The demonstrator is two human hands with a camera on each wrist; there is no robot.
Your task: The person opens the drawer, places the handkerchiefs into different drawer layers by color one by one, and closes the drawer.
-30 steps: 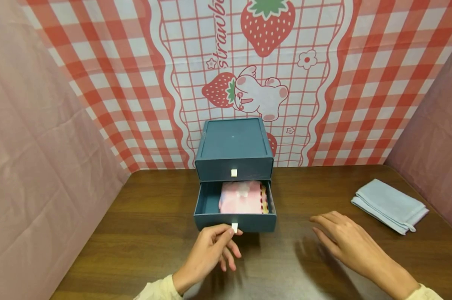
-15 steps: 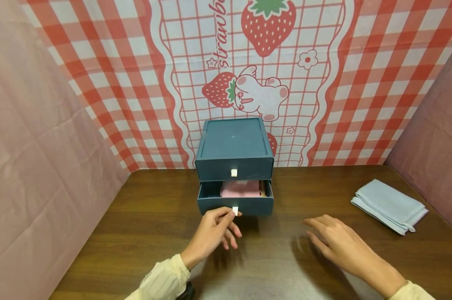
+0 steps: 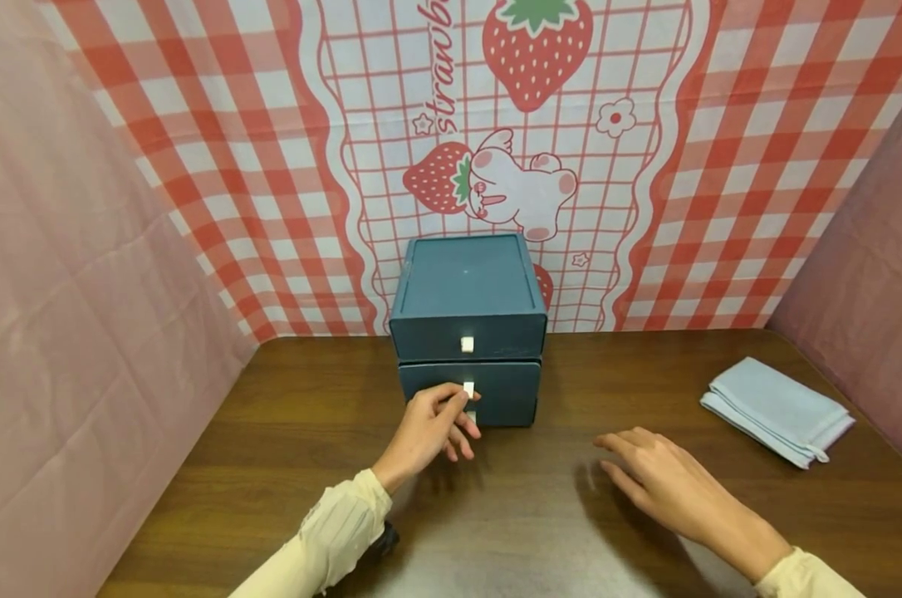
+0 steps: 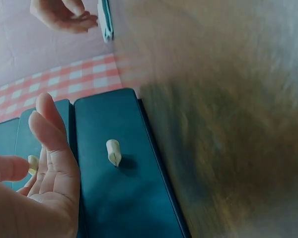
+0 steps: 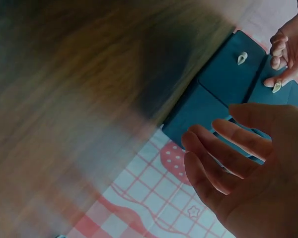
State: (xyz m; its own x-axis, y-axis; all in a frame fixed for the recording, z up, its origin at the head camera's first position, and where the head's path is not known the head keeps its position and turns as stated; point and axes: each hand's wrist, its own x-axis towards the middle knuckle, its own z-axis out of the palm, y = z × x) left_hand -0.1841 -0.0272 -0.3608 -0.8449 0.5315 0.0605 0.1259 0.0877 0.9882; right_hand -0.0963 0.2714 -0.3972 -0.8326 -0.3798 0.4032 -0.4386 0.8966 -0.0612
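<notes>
A dark teal drawer cabinet point(image 3: 466, 278) stands against the back cloth, its drawer fronts all flush. My left hand point(image 3: 428, 428) pinches the white knob point(image 3: 469, 389) of the middle drawer between thumb and index finger, other fingers loose. In the left wrist view, the thumb meets that knob point(image 4: 33, 164), while the bottom drawer's knob point(image 4: 113, 152) sits free beside the palm. Over the table, right of the cabinet, hovers my right hand point(image 3: 664, 477), fingers relaxed and holding nothing. What lies inside the drawers is hidden.
On the right of the wooden table point(image 3: 286, 448) lies a folded light blue cloth point(image 3: 780, 411). A red-and-white strawberry-print cloth point(image 3: 272, 183) hangs behind. Pink fabric walls point(image 3: 85, 291) close off both sides.
The middle drawer, open earlier with a folded pink cloth inside, has slid fully in as my left hand moved forward with its knob. My right hand has drifted slightly left.
</notes>
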